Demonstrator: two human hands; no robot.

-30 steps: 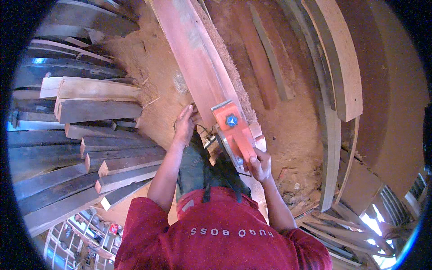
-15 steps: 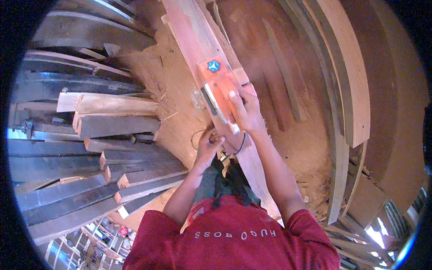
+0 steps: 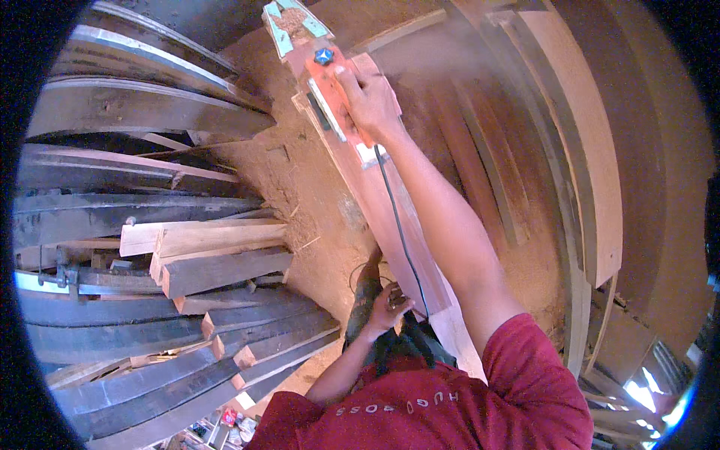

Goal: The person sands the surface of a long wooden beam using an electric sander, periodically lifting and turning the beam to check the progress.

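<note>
My right hand (image 3: 373,109) is wrapped round the handle of an orange electric planer (image 3: 339,105) with a blue star-shaped knob at its front. The planer sits on a long reddish wooden board (image 3: 386,214), towards its far end. From the planer's rear a black power cord (image 3: 401,232) runs back along the board to my waist. Close to my body, my left hand (image 3: 386,307) is beside the board's near end with curled fingers. Whatever they hold, if anything, is hidden.
Stacked dark timbers (image 3: 105,315) fill the left side, with pale cut beams (image 3: 210,238) jutting towards me. Long curved planks (image 3: 592,165) stand along the right. Sawdust (image 3: 315,202) covers the floor. A pale green support (image 3: 281,34) holding shavings is beyond the board's far end.
My right hand has pushed the planer forward along the board, stretching the cord out behind it. The left hand now appears lower and further right, nearer my body.
</note>
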